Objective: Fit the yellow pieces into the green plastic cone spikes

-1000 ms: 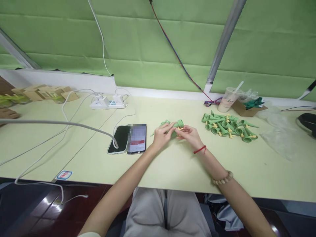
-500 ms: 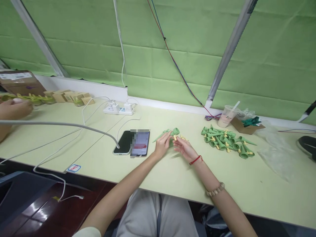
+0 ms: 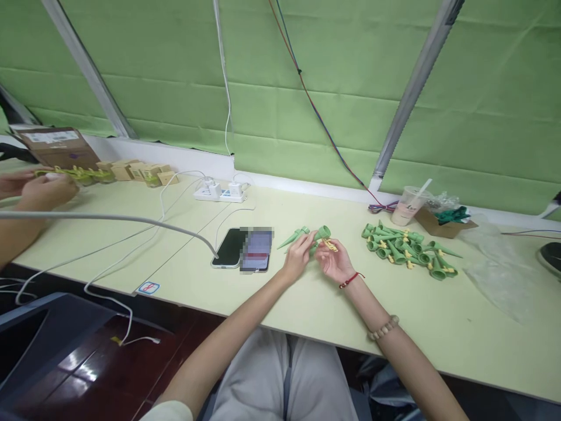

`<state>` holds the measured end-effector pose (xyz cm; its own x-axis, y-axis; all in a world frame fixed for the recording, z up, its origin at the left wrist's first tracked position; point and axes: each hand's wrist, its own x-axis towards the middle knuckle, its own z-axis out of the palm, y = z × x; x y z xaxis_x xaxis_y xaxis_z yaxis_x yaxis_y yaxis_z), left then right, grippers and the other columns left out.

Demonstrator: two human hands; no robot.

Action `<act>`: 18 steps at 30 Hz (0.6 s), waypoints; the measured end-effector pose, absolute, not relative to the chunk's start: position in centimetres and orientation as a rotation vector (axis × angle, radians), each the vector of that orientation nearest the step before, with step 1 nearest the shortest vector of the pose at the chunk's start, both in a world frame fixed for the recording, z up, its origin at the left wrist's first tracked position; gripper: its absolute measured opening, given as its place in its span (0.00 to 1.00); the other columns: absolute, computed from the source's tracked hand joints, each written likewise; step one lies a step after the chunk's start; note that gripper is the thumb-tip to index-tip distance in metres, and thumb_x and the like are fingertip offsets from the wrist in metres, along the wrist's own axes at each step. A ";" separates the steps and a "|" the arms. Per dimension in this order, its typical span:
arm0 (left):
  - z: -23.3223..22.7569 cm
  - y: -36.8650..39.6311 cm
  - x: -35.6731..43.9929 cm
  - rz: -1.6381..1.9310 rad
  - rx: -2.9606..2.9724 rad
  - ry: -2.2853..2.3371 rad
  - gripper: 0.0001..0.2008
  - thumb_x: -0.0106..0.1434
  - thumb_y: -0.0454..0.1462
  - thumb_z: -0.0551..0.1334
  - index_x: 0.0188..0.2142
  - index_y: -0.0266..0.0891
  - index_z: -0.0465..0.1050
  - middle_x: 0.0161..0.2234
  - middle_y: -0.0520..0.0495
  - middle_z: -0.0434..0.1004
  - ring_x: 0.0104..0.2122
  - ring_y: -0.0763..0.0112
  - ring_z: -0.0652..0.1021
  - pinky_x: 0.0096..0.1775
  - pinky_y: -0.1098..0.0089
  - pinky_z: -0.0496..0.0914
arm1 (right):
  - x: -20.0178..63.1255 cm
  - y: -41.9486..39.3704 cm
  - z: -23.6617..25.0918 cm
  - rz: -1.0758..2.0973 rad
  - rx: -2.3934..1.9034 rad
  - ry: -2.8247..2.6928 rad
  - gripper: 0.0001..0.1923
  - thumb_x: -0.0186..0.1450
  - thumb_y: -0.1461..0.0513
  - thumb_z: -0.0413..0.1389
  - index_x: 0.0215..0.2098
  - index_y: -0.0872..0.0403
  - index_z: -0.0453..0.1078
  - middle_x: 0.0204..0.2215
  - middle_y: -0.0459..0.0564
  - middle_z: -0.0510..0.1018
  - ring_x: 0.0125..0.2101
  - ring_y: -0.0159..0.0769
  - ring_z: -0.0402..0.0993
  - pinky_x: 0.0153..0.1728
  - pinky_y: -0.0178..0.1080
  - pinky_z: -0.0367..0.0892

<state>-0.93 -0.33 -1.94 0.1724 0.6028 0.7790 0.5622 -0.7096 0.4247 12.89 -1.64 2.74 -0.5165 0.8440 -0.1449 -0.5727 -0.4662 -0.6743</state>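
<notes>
My left hand (image 3: 298, 258) is closed around a green plastic cone (image 3: 323, 233), its wide mouth pointing up and to the right. Close beside it, my right hand (image 3: 333, 264) has its fingers curled at a small yellow plastic piece (image 3: 328, 244), just below the cone's mouth. Fingers partly hide the contact between cone and piece. Beyond my left hand, more green cones (image 3: 293, 238) lie on the table. To the right is a heap of green cones (image 3: 397, 250), several with yellow pieces on them.
Two phones (image 3: 228, 248) (image 3: 256, 251) lie left of my hands, near a power strip (image 3: 221, 192) with white cables. A drink cup (image 3: 407, 206), a small cardboard box (image 3: 445, 225) and clear plastic bags (image 3: 499, 275) stand right. Another person's hands (image 3: 48, 190) work at far left.
The view has shifted slightly, so the scene sits further right. My right hand has turned and its fingers have curled in more. The cone's mouth now shows further from my left fingers.
</notes>
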 end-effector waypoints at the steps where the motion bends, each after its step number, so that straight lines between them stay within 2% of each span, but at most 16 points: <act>1: -1.8 -0.4 -0.9 1.616 2.356 1.166 0.20 0.64 0.31 0.44 0.54 0.41 0.60 0.40 0.43 0.71 0.36 0.72 0.75 0.37 0.69 0.71 | 12.9 -1.7 2.7 2.051 -0.568 -0.755 0.08 0.54 0.58 0.55 0.23 0.55 0.67 0.14 0.40 0.62 0.16 0.24 0.61 0.18 0.27 0.69; 7: -1.5 -0.5 -1.1 1.593 2.329 1.140 0.20 0.64 0.32 0.44 0.54 0.39 0.61 0.39 0.43 0.71 0.36 0.73 0.74 0.39 0.69 0.70 | 12.4 -1.6 2.8 1.928 -0.665 -0.809 0.07 0.51 0.58 0.57 0.23 0.53 0.66 0.14 0.39 0.61 0.16 0.24 0.58 0.15 0.24 0.65; 10: -1.3 -0.5 -1.0 1.545 2.257 1.175 0.19 0.65 0.35 0.46 0.53 0.38 0.62 0.37 0.42 0.71 0.35 0.72 0.74 0.38 0.68 0.70 | 12.2 -1.5 2.5 1.577 -0.879 -0.962 0.10 0.50 0.56 0.58 0.21 0.54 0.65 0.14 0.38 0.61 0.15 0.23 0.56 0.13 0.26 0.63; 15: -0.5 -0.6 0.0 1.445 2.038 1.148 0.16 0.63 0.38 0.51 0.47 0.36 0.69 0.33 0.44 0.75 0.34 0.71 0.74 0.39 0.66 0.69 | 12.7 -1.4 1.6 0.758 -1.128 -1.369 0.10 0.49 0.57 0.59 0.19 0.54 0.63 0.17 0.42 0.68 0.20 0.27 0.64 0.22 0.32 0.68; 16: -0.4 -0.5 0.1 1.440 1.995 1.153 0.16 0.63 0.38 0.51 0.47 0.36 0.70 0.33 0.44 0.75 0.35 0.70 0.74 0.40 0.66 0.69 | 12.8 -1.4 1.5 0.702 -1.142 -1.404 0.10 0.50 0.57 0.58 0.19 0.54 0.64 0.19 0.43 0.69 0.21 0.28 0.65 0.22 0.32 0.68; 18: -0.4 -0.4 0.1 1.446 1.923 1.189 0.16 0.63 0.39 0.52 0.47 0.36 0.70 0.34 0.44 0.76 0.35 0.70 0.74 0.40 0.65 0.69 | 12.9 -1.2 1.4 0.789 -1.150 -1.410 0.12 0.51 0.55 0.58 0.22 0.55 0.65 0.21 0.46 0.71 0.23 0.30 0.67 0.20 0.32 0.68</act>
